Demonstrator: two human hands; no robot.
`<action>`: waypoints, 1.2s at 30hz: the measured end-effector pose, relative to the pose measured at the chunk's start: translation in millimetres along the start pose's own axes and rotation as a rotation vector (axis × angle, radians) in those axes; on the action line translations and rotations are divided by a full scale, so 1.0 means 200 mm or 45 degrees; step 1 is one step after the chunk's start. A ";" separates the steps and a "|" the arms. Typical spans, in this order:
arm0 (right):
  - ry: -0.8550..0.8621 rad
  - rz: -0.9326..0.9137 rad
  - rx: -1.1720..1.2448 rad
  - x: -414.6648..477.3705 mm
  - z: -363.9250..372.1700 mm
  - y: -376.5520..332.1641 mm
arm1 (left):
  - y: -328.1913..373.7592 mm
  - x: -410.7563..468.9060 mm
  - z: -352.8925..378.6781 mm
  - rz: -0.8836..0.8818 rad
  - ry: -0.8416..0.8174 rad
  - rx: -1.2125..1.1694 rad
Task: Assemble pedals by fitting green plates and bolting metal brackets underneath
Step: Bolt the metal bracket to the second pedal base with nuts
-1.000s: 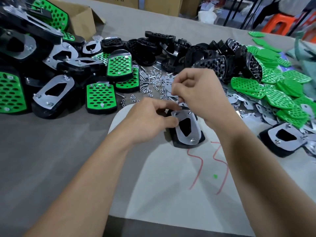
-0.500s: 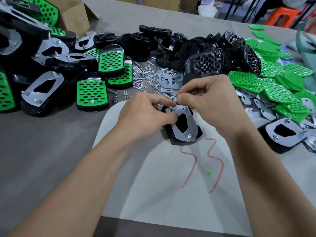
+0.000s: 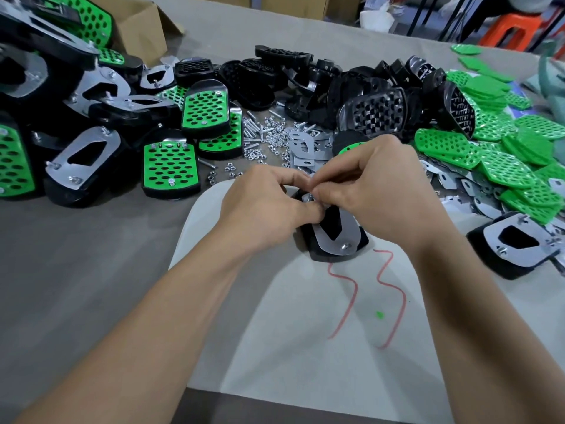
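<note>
A black pedal (image 3: 318, 254) lies underside up on the white board (image 3: 305, 347), a metal bracket (image 3: 339, 240) on top of it with a bolt and nut at its near end. My left hand (image 3: 263, 206) grips the pedal's left edge, thumb on the bracket. My right hand (image 3: 376, 188) pinches something small, hidden by the fingertips, at the bracket's far end. Both hands meet over that far end and cover it.
Assembled pedals (image 3: 169, 169) are piled at the left by a cardboard box (image 3: 143, 26). Bare black pedal bodies (image 3: 373, 111) lie at the back, loose nuts and bolts (image 3: 266, 136) and brackets (image 3: 305, 148) behind my hands, green plates (image 3: 507, 166) at the right, another upturned pedal (image 3: 516, 246) near them.
My right hand came down from above the parts pile to the bracket's far end, where its fingertips now meet my left hand. The pedal has stayed put.
</note>
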State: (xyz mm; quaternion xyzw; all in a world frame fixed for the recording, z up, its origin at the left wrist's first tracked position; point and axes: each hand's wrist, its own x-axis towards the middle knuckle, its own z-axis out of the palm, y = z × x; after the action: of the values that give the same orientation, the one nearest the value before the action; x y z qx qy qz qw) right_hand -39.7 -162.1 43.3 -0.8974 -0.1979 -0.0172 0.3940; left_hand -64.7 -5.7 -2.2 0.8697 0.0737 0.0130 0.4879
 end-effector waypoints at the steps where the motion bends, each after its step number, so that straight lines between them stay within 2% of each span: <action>1: -0.012 0.003 -0.003 0.00 0.00 0.00 | 0.00 0.00 0.00 0.008 -0.010 -0.002; 19: -0.150 -0.020 -0.228 0.05 0.00 -0.01 | -0.01 0.01 -0.03 0.062 -0.072 -0.028; 24: -0.072 0.054 -0.310 0.07 0.02 -0.02 | 0.00 0.01 -0.02 0.049 -0.080 -0.061; 28: -0.090 0.090 -0.369 0.08 0.02 -0.04 | -0.01 0.03 -0.02 0.052 -0.066 -0.039; 36: -0.056 0.080 -0.269 0.03 0.00 -0.03 | -0.02 0.03 -0.01 0.079 -0.060 -0.015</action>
State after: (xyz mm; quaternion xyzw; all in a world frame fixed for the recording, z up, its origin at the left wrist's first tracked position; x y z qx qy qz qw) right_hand -35.8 -155.6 48.4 -0.9398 -0.1753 -0.0059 0.2932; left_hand -60.4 -0.6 -4.4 0.8686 0.0352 0.0081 0.4941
